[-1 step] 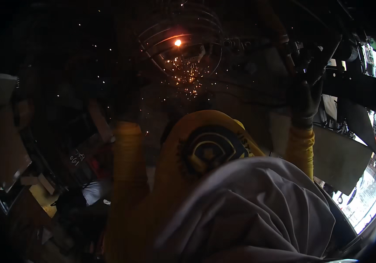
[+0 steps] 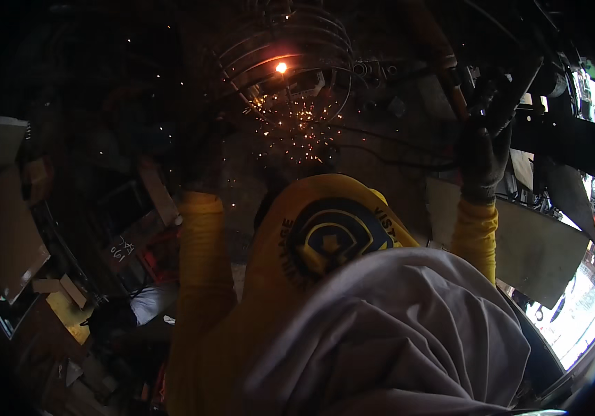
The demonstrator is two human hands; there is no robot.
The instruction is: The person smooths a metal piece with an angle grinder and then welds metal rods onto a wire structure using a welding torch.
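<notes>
Dark-gloved fingers, right (image 2: 486,132): they are curled around a dark tool (image 2: 519,80) that goes up and to the right; the grip looks closed, but the shadow hides the details.
Right hand (image 2: 481,156): raised at the right side, with a yellow sleeve (image 2: 476,232) below the glove.
Left hand (image 2: 204,163): it is almost lost in the dark above the other yellow sleeve (image 2: 200,256); I cannot tell if its fingers are open or closed, or if they hold anything.
Wire cage (image 2: 325,41): a round frame of thin bent rods, at the top centre, between the two hands and well above them.
Glowing point (image 2: 281,67): a bright orange spot on the wire cage.
Sparks (image 2: 301,128): a small orange shower falling just under the glowing point.
Change: against the other picture I see no shift; hands, glow and sparks are in the same places, so I judge the hot work on the cage is in progress.
Around: a grey cloth (image 2: 394,333) lies low in the view, and a flat metal sheet (image 2: 540,243) is at the right.
</notes>
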